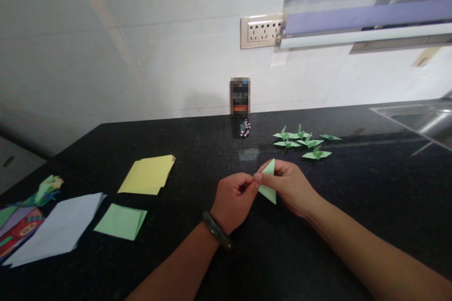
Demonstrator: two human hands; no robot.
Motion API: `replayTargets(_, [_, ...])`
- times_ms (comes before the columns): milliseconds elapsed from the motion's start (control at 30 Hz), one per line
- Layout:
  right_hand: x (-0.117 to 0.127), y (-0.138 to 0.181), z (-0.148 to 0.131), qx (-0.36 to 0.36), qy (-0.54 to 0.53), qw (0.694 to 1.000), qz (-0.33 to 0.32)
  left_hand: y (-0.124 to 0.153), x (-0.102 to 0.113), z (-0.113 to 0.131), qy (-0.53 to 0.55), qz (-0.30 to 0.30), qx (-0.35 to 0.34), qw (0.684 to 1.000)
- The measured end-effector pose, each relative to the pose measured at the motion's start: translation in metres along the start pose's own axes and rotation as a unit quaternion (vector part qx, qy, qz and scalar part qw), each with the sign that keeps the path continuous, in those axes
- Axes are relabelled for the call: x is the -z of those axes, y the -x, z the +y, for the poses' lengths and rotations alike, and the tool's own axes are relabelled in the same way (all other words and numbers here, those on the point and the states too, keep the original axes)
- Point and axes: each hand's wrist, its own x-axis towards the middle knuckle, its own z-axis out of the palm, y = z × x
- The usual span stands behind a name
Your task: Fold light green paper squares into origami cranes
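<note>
Above the dark countertop, a green paper (268,193) folded into a triangle is held between both of my hands. My left hand (235,197), with a dark bangle on its wrist, pinches the paper's left corner. My right hand (291,186) grips the same paper with the thumb in front and the fingers behind, its thumb tip meeting the left fingertips. Several folded green paper cranes (317,153) stand on the counter beyond my right hand. Left of my hands lie a stack of green paper squares (122,221) and a stack of yellow paper (148,175).
White paper sheets (63,225) and a colourful packet (24,233) lie at the far left, near a crumpled multicoloured bundle (47,190). A phone (240,97) leans on the wall behind a beaded strap (246,128). A metal sink (420,120) is at the right.
</note>
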Motion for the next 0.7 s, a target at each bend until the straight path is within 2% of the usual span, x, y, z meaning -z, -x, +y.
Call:
replayTargets(200, [-0.0019, 0.0004, -0.0015, -0.024, -0.059, 0.998, 0.028, 0.0000, 0.0004, 0.0027, 0.015, 0.004, 0.007, 1.000])
replayTargets(467, [0.0002, 0.0024, -0.0082, -0.004, 0.014, 1.000, 0.020, -0.0022, -0.0041, 0.0007, 0.107, -0.023, 0.064, 0.992])
replayTargets(600, [0.0007, 0.0032, -0.0096, 0.042, 0.035, 0.998, -0.016, -0.0035, -0.0063, 0.0000, 0.206, -0.050, 0.092, 0.973])
replayTargets(700, [0.0021, 0.0031, -0.0088, 0.030, 0.013, 0.999, -0.036, -0.0038, -0.0051, -0.0016, 0.276, -0.062, 0.135, 0.950])
